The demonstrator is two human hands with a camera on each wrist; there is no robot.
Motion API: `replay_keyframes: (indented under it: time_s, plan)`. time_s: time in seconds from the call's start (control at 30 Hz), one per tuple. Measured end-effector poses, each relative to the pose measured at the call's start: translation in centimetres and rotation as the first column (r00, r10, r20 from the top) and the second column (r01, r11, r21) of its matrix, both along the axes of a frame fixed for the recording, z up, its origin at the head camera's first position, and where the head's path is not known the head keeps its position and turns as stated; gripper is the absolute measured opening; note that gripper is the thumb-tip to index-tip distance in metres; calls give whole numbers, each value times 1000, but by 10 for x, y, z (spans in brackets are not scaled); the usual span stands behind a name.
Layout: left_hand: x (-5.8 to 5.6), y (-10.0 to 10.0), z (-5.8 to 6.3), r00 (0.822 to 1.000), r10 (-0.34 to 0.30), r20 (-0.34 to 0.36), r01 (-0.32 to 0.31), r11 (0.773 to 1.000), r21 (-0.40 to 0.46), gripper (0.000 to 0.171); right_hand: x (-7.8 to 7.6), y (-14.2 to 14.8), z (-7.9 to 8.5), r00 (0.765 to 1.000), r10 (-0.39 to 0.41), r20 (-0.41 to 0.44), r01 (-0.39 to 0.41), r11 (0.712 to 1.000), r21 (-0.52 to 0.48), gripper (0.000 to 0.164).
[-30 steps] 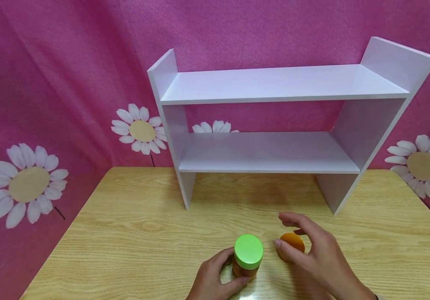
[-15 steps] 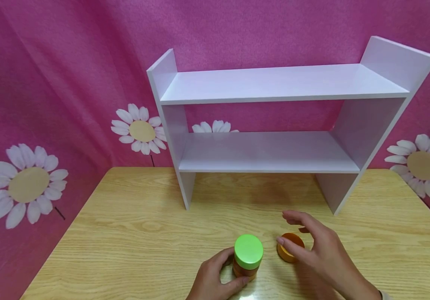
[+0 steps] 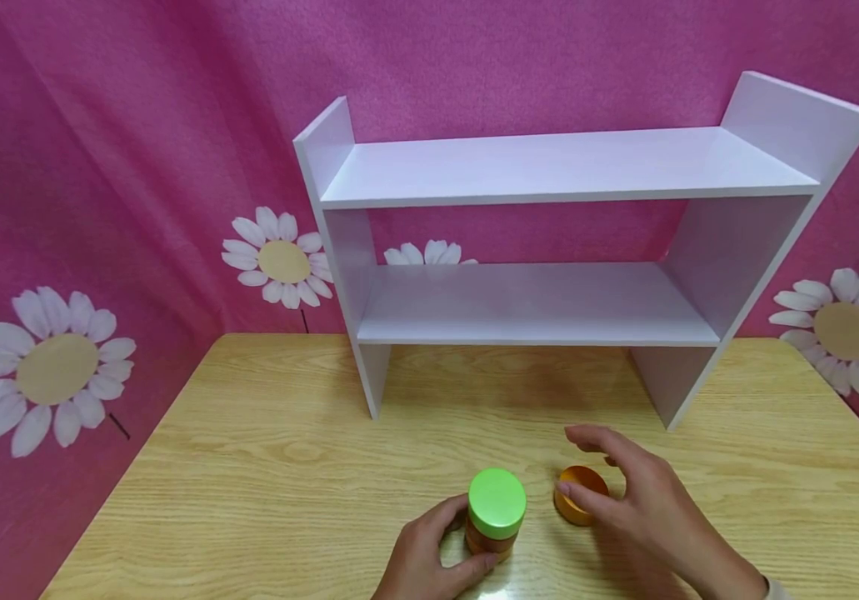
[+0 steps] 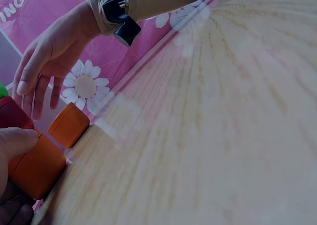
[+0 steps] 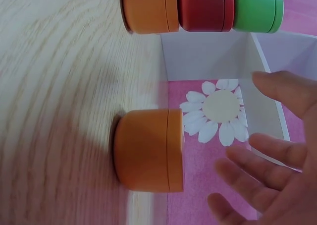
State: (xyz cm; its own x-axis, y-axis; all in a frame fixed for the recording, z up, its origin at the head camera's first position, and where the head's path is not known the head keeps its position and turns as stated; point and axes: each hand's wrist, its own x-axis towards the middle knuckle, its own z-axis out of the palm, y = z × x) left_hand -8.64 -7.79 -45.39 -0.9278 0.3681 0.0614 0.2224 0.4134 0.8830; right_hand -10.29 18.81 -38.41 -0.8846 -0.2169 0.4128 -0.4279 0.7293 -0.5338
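My left hand [image 3: 425, 550] grips the base of a short upright stack, thumb in front and fingers round the far side. The stack has a green cup [image 3: 496, 500] with a flat-looking round top, a red cup [image 5: 205, 9] below it, and an orange cup [image 5: 148, 9] at the bottom. To its right, a separate orange cup [image 3: 573, 511] stands upright on the table, its hollow mouth facing up. My right hand [image 3: 646, 500] hovers over this cup with fingers spread, apart from it in the right wrist view. Its thumb overlaps the cup's mouth in the head view.
Behind the cups stands a white two-tier shelf [image 3: 541, 304] with upright side panels. The wood-grain table [image 3: 264, 467] reaches back to a pink curtain [image 3: 534, 67] printed with large white daisies.
My right hand has drawn slightly right, showing more of the single orange cup's hollow mouth. The left hand and the stack have stayed in place.
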Motion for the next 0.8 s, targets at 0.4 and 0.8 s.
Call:
replay_keyframes:
  time_s: [0.4, 0.8]
  plan:
    - [1, 0, 1, 1000, 3, 3, -3, 1000, 3, 60, 0, 5, -2, 991, 45, 129, -49, 998, 31, 56]
    - [1, 1, 0, 1000, 7, 18, -7, 1000, 6, 60, -1, 10, -6, 982, 83, 172, -105, 986, 126, 66]
